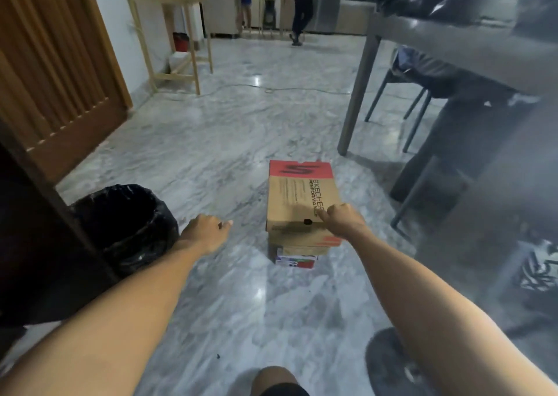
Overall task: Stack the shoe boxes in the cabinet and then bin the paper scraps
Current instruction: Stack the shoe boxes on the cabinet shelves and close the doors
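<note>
A stack of shoe boxes stands on the marble floor ahead of me. The top box (297, 196) is brown cardboard with a red end and black lettering. Beneath it lie a second brown box (302, 241) and a smaller box with a white and red label (297, 261). My right hand (342, 221) is at the near right corner of the top box with its fingers curled; whether it grips the box is unclear. Left of the stack, my left hand (208, 231) hovers above the floor, fingers loosely bent, holding nothing. A bin lined with a black bag (126, 223) stands at the left.
A dark wooden cabinet side (45, 229) and a slatted door (54, 72) fill the left. A grey table (471, 45) with chairs under it and a black bag on top is at the right. A cable crosses the floor further off. A person stands far back.
</note>
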